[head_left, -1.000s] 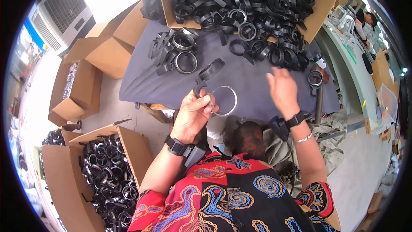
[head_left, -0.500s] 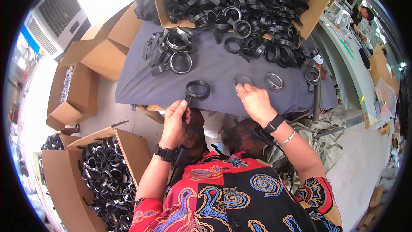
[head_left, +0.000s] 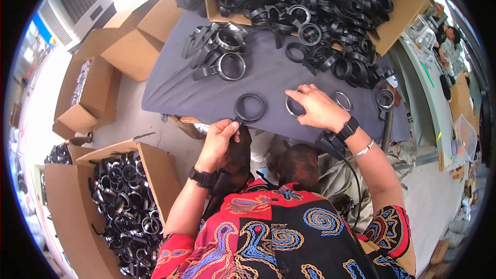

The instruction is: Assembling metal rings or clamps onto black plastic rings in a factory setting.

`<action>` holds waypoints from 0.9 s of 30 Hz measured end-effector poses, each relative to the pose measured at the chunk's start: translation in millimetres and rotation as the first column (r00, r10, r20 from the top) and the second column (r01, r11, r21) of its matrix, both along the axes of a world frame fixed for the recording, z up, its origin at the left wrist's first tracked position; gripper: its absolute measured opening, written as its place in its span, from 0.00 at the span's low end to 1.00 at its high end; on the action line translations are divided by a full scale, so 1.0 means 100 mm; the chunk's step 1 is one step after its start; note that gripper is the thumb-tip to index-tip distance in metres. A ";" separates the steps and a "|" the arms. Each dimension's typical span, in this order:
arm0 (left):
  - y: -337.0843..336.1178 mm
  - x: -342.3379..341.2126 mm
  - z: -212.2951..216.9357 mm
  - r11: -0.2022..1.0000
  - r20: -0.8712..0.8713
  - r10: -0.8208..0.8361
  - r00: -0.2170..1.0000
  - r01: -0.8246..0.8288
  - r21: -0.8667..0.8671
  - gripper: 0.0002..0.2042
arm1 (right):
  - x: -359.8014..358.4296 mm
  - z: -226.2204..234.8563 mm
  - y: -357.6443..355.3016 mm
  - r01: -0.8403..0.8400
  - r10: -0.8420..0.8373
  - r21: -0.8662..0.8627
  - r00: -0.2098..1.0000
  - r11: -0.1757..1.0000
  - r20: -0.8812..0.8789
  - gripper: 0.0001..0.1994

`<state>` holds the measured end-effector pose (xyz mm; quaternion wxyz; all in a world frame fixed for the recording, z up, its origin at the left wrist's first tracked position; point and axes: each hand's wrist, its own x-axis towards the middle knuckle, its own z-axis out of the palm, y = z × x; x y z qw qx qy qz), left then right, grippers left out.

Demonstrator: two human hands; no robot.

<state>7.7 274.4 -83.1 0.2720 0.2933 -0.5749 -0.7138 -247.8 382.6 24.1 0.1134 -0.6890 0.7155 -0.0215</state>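
My left hand (head_left: pixel 221 138) pinches the short handle of a black plastic ring (head_left: pixel 251 121) between thumb and fingers. The ring stands out over the front edge of the cloth-covered table (head_left: pixel 199 95), its round opening facing me. To the right, my right hand (head_left: pixel 321 107) grips a thin silver metal ring (head_left: pixel 288 104) by its right side; the fingers hide part of it. A second silver ring (head_left: pixel 351 104) lies on the cloth just beyond that hand. Several black handled rings with silver rims (head_left: pixel 205 72) are grouped at the table's far left.
A cardboard box (head_left: pixel 405 15) at the back spills many black rings (head_left: pixel 318 64) onto the cloth. One more handled ring (head_left: pixel 385 99) is at the right edge by a post. Lower left, an open carton (head_left: pixel 70 206) holds silver-rimmed rings (head_left: pixel 124 201). Another person (head_left: pixel 448 39) is far right.
My right hand has taken the silver ring up from the cloth and tilted it. My left hand has turned the black ring more face-on. The whole view has shifted slightly.
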 end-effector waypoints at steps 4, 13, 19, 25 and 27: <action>0.00 0.02 -0.06 0.999 -0.043 -0.010 0.999 0.012 0.037 0.12 | 0.51 0.05 -0.22 -0.136 0.167 -0.244 0.980 0.960 0.111 0.32; 0.02 0.01 -0.03 0.998 -0.026 -0.027 0.999 0.028 0.058 0.12 | 0.81 -0.08 -0.62 -0.215 0.231 -0.172 0.970 0.961 0.078 0.30; 0.00 0.03 -0.03 0.998 -0.021 -0.027 0.999 0.028 0.064 0.12 | 0.89 0.05 -0.69 -0.206 0.207 -0.019 0.978 0.978 0.027 0.31; -0.03 0.04 -0.09 0.998 -0.005 -0.034 0.999 0.035 0.053 0.12 | 0.88 0.06 -0.72 -0.243 0.243 0.018 0.970 0.970 0.003 0.29; -0.02 0.04 -0.05 0.998 -0.010 -0.038 0.999 0.038 0.040 0.12 | 0.91 0.02 -0.73 -0.213 0.207 -0.166 0.977 0.963 -0.052 0.26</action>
